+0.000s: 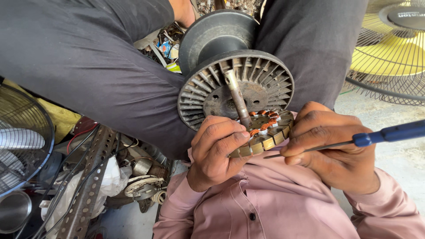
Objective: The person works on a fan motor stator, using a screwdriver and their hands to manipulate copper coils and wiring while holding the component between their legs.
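The left hand (pixel 217 150) grips the ring-shaped steel stator with copper windings (pixel 265 132) beside the grey finned rotor's shaft (pixel 237 98) — mid-repair, I'd judge. The right hand (pixel 332 150) pinches a blue-handled screwdriver (pixel 354 140), tip just under that grip — careful prying seems due.

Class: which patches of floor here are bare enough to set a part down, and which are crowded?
Bare concrete floor lies at right, between the yellow fan grille and the right hand. The left, around the perforated metal bar and wires, is crowded.

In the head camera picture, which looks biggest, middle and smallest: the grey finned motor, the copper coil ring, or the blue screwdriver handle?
1. Grey finned motor
2. Copper coil ring
3. Blue screwdriver handle, though the picture's edge cuts it off.
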